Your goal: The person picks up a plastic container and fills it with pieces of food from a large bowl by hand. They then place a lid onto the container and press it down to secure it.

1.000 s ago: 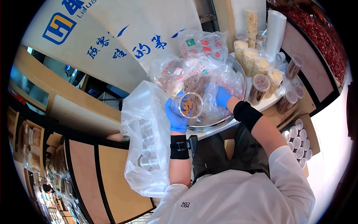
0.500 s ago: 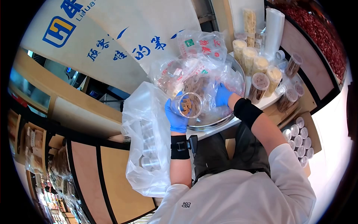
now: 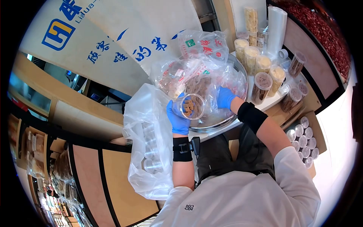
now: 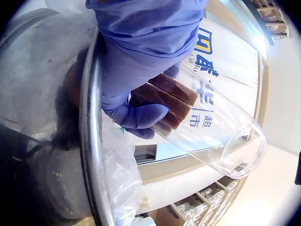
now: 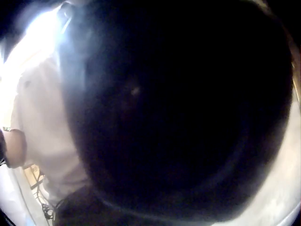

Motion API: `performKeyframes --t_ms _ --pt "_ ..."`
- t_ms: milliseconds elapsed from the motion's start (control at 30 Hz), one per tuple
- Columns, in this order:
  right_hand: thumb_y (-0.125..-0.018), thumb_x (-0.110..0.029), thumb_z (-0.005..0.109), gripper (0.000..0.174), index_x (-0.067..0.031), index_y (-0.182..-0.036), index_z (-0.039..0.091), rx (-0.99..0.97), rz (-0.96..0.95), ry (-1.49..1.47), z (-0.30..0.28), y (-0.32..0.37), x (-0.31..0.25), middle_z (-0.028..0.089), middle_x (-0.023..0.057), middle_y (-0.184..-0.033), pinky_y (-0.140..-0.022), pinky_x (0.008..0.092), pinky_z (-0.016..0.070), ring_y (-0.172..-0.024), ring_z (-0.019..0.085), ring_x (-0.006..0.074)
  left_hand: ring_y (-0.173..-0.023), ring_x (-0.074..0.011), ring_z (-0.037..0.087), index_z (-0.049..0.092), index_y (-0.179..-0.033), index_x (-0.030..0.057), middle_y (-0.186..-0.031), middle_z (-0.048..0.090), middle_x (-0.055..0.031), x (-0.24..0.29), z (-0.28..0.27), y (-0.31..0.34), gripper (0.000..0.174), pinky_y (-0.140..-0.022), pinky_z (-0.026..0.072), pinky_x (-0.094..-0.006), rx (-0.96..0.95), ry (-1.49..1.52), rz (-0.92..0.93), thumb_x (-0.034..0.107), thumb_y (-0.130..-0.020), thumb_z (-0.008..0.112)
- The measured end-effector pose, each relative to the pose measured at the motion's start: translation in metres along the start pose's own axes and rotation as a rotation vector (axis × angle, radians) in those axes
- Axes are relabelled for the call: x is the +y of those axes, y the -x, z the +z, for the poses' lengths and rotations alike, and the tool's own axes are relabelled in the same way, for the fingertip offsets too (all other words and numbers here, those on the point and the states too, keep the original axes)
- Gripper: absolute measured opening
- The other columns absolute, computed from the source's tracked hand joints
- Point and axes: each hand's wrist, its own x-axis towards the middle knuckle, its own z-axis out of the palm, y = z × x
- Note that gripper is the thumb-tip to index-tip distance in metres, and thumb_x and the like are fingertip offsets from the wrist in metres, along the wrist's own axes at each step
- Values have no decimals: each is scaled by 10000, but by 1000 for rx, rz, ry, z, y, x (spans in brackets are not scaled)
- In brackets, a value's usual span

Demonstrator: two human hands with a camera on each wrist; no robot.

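In a blue glove, the left hand (image 3: 178,118) grips a clear open jar (image 3: 197,117) over the near left of a round metal tray (image 3: 226,126). Brown sticks (image 3: 188,108) lie in the jar's bottom; the left wrist view shows the sticks (image 4: 171,101) side by side behind the gloved fingers (image 4: 146,115). The right hand (image 3: 226,98), also gloved in blue, is at the crumpled clear bags (image 3: 230,77) on the tray's right side. Its fingertips are hidden, so its hold is unclear. Something dark covers most of the right wrist view.
Filled jars (image 3: 262,84) stand right of the tray, near a plastic roll (image 3: 277,30). A plastic bag of empty jars (image 3: 151,151) lies to the left. A carton of lidded jars (image 3: 303,142) sits at the lower right. A printed white sheet (image 3: 124,34) hangs behind.
The right hand has shifted slightly left and its fingers look more drawn in among the bags. The left hand keeps its grip on the jar, nearly still.
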Motion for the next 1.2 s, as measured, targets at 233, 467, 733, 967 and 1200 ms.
performKeyframes --t_ms 233,467,733,967,1200 --pt "-764 -296 619 342 -45 -987 683 -35 -135 95 -4 6 -4 602 237 -1097 -857 396 501 -967 634 347 -1120 -304 546 533 -1252 -15 -1215 582 -164 1 4 0 589 -1005 404 -438 -17 -5 -5 446 -903 417" --pt "-773 -261 610 297 -75 -996 674 34 -244 -44 7 -1 -1 666 196 -966 -801 404 521 -877 657 336 -1128 -310 542 517 -1264 -30 -1217 578 -174 0 3 -1 594 -1007 403 -438 -14 37 -13 435 -911 404" --pt "-780 -257 604 296 -82 -1010 670 107 -171 -106 -4 6 -8 664 186 -989 -798 402 522 -894 654 336 -1120 -299 543 491 -1285 -31 -1208 576 -167 0 4 1 603 -1002 405 -436 -5 21 -23 439 -919 399" --pt "-808 -271 585 301 -74 -1025 658 22 -207 94 -11 9 -3 663 193 -945 -761 417 520 -865 651 345 -1121 -294 542 499 -1290 -8 -1220 571 -162 0 3 -1 596 -1006 402 -429 -22 -32 -13 446 -915 405" --pt "-814 -278 587 295 -37 -977 638 306 -165 -391 30 -28 13 665 199 -858 -751 423 514 -820 652 355 -1099 -290 554 504 -1289 -17 -1200 586 -163 0 3 0 600 -994 415 -418 8 -25 -24 441 -911 414"
